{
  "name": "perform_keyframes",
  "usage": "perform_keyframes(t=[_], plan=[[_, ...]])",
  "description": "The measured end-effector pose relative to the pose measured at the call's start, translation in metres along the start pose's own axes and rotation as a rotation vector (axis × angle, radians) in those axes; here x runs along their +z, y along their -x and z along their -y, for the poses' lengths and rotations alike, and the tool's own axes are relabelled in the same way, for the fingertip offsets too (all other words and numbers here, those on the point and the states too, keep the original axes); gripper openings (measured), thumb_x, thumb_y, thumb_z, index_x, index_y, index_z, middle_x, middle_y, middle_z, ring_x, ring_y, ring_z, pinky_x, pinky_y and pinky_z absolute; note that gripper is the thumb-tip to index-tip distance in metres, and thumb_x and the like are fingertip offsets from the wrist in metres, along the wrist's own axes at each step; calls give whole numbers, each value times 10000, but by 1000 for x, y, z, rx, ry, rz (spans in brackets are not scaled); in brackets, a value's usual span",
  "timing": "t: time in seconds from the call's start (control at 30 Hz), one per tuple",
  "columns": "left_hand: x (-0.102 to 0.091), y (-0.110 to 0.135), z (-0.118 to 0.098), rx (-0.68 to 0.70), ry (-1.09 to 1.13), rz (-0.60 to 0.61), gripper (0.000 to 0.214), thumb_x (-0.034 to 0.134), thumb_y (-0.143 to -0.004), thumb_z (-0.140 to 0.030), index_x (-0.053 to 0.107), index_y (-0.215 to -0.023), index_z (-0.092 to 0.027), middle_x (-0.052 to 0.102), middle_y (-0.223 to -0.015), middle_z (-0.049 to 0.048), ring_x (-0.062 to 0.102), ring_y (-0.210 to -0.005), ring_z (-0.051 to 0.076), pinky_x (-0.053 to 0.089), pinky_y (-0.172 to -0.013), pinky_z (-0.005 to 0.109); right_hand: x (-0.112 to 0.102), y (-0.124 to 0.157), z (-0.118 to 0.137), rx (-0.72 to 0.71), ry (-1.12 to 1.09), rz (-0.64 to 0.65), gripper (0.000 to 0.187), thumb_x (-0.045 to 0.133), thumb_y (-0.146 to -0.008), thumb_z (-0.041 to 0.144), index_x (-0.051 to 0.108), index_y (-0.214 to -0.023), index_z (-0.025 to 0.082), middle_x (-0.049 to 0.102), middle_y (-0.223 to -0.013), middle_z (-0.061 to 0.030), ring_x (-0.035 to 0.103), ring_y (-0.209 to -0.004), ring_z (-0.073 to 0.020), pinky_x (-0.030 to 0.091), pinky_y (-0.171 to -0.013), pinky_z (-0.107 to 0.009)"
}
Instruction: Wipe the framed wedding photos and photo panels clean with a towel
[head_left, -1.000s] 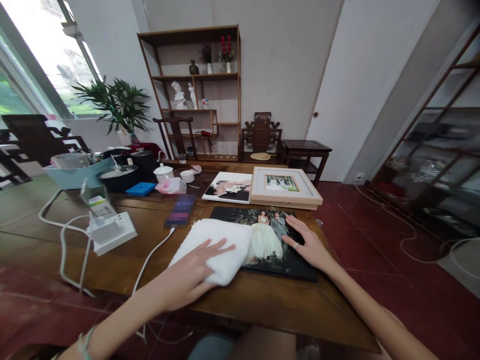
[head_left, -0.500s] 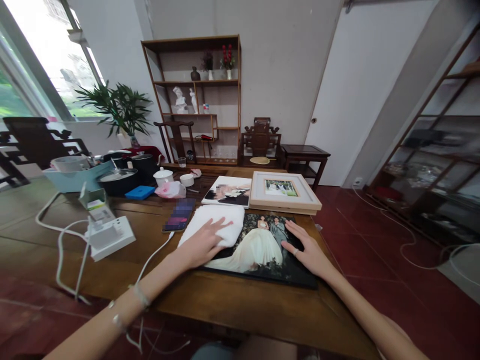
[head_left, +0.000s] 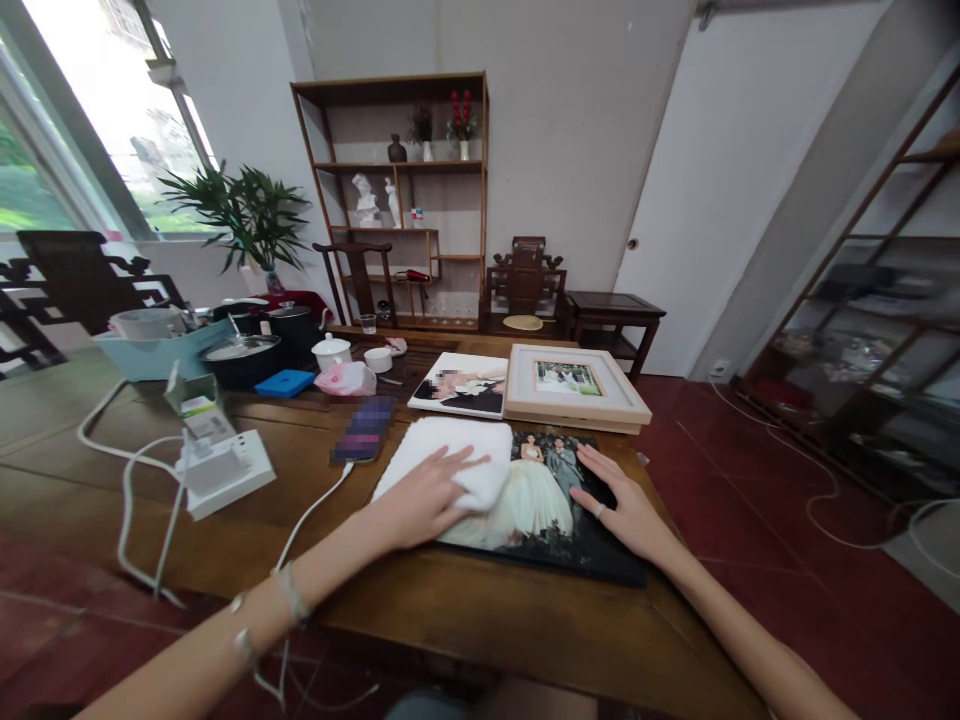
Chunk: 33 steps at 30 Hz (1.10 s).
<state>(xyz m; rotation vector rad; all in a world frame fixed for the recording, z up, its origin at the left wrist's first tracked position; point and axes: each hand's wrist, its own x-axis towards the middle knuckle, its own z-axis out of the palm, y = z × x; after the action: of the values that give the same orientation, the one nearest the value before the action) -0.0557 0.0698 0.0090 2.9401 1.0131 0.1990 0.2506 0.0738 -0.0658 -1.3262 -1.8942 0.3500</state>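
Observation:
Flat on a white fluffy cloth [head_left: 420, 440] rests my left hand [head_left: 433, 497], its fingers stretched out. The cloth covers the left part of a wedding photo panel [head_left: 536, 505], which lies on the wooden table [head_left: 450, 615] and shows a long white dress and a grey suit. My right hand [head_left: 626, 510], with a ring on one finger, lies open on the panel's right side, fingertips touching its surface. Behind the panel are a second photo print [head_left: 469, 385] and a light wooden picture frame [head_left: 637, 412] with a small photo inside.
Left of the cloth, a phone [head_left: 365, 430] is plugged into a white cable. Further left stand a white charger box [head_left: 229, 475], a blue case [head_left: 285, 383], a lidded white bowl [head_left: 331, 350], dark pots [head_left: 244, 365] and a light-blue bin [head_left: 142, 355]. White cables loop over the table's left side.
My left hand has slid the cloth to the right across the panel, covering more of the dress. My right hand stays in place on the panel. The view has shifted slightly.

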Motion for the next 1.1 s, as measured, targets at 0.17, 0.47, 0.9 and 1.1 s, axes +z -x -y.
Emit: perform_keyframes(t=[0.17, 0.47, 0.9, 1.1], plan=[[6, -29, 24, -57, -42, -59, 255, 436, -891, -276, 667, -949, -185, 354, -1403, 49, 252, -1323, 233, 199, -1079, 446, 0, 0, 2, 19, 2, -1, 540, 551, -771, 461, 504, -1249, 214, 450, -1358, -103, 385, -1272, -254, 296, -1065, -484], [13, 16, -82, 122, -2, 12, 222, 497, -835, -258, 666, -973, -220, 248, -1455, 27, 172, -1336, 324, 163, -1076, 527, 1, 0, -1, 8, -7, 5, 539, 542, -781, 458, 489, -1262, 222, 436, -1372, -91, 373, -1280, -252, 283, -1072, -483], [6, -93, -16, -3, -55, -21, 337, 392, -908, -361, 633, -1011, -149, 517, -1248, 139, 444, -1182, 299, 345, -965, 462, 0, -1, 4, 36, -2, 12, 553, 547, -776, 453, 497, -1256, 183, 441, -1364, -117, 370, -1282, -244, 287, -1071, -468], [17, -53, -69, -16, -53, 26, 262, 429, -876, -242, 661, -971, -167, 364, -1394, 100, 286, -1286, 353, 263, -1002, 556, -1, -1, 4, 25, 1, 26, 531, 535, -788, 433, 491, -1262, 197, 435, -1369, -108, 363, -1285, -250, 289, -1068, -477]])
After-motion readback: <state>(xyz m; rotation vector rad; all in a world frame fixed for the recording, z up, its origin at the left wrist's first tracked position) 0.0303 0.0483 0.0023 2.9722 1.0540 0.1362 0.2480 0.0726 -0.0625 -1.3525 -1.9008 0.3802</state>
